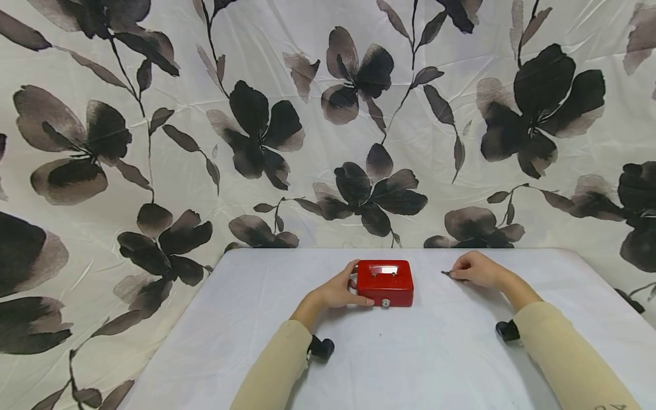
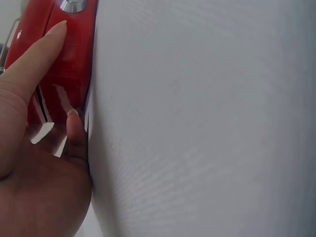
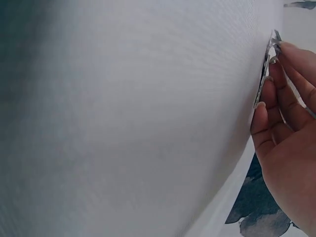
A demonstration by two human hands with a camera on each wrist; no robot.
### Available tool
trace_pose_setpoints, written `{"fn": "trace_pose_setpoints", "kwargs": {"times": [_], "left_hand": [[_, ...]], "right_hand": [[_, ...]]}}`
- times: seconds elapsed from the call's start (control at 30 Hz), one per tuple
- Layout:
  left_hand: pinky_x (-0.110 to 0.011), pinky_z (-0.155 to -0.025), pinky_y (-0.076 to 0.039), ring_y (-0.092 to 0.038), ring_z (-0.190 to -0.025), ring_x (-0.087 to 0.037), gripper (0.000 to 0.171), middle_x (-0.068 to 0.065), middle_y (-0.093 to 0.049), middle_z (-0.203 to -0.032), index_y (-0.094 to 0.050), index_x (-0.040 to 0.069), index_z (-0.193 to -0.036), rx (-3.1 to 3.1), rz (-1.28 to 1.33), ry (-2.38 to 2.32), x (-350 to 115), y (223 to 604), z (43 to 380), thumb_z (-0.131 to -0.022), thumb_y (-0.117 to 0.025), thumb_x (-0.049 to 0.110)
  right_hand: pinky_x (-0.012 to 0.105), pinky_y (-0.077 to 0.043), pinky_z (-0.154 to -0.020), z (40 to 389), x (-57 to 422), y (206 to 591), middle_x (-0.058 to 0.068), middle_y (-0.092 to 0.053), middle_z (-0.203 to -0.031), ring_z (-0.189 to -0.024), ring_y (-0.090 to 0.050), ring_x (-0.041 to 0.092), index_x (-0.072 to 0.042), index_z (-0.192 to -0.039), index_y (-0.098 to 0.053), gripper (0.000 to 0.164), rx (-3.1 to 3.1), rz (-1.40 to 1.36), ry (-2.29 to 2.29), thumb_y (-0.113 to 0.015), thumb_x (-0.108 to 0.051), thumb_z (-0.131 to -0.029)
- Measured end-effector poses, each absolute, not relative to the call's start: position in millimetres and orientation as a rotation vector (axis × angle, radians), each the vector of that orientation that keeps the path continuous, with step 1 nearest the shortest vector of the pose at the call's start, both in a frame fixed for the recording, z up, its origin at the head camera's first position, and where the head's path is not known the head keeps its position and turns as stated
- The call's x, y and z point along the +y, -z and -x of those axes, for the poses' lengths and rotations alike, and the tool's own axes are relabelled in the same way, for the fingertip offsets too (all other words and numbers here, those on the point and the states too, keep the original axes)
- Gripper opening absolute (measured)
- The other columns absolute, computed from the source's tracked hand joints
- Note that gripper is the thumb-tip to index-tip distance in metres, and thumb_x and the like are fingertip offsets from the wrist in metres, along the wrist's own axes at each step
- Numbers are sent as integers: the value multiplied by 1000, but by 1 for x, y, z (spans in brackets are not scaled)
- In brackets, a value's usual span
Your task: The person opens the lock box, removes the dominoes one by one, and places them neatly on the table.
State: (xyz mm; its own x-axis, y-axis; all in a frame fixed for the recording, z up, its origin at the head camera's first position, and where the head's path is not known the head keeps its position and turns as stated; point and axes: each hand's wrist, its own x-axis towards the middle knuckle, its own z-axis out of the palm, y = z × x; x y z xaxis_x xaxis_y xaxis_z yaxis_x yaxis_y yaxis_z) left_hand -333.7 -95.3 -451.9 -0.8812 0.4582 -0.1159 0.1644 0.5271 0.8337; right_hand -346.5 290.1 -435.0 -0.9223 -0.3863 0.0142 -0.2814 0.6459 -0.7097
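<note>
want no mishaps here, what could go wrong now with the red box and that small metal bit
The right grip pinches the small metal bit, which might slip onto the white table. The left grip holds the red box at its left end only, so a push elsewhere could turn it. That grip's thumb lies beside the lock and may get in the way there.

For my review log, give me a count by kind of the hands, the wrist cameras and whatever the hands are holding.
Hands: 2, left hand and right hand
Black wrist cameras: 2
Red cash box: 1, gripped by the left hand
Small metal item: 1, pinched by the right hand, possibly keys
Total: 6, counting the metal item as one
</note>
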Motion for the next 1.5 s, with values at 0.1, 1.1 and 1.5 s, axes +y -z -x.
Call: {"fn": "trace_pose_setpoints", "kwargs": {"times": [0.1,1.1,1.5], "left_hand": [[-40,-92,-53,-51,-116,-20,97,-2,-52,-136,-28,25,-158,2448,-517,-1278,-96,451,333,-82,-87,32],[-39,-90,-45,-49,-114,-21,87,-3,-52,-126,-29,19,-158,2400,-621,-1294,-97,447,335,-89,-79,38],[-38,-85,-46,-50,-112,-21,88,-5,-51,-131,-31,17,-157,2413,-583,-1304,-97,449,336,-88,-80,40]], "right_hand": [[24,-40,-59,346,290,433,2,-62,-79,-69,-48,11,5,-92,-71,12,2717,539,1152,-68,-6,-95],[24,-45,-62,323,282,425,14,-74,-90,-75,-60,17,5,-98,-65,16,2695,509,1370,-64,-10,-101],[28,-52,-67,312,266,424,11,-72,-88,-77,-61,19,4,-98,-64,12,2705,573,1353,-63,-8,-100]]}}
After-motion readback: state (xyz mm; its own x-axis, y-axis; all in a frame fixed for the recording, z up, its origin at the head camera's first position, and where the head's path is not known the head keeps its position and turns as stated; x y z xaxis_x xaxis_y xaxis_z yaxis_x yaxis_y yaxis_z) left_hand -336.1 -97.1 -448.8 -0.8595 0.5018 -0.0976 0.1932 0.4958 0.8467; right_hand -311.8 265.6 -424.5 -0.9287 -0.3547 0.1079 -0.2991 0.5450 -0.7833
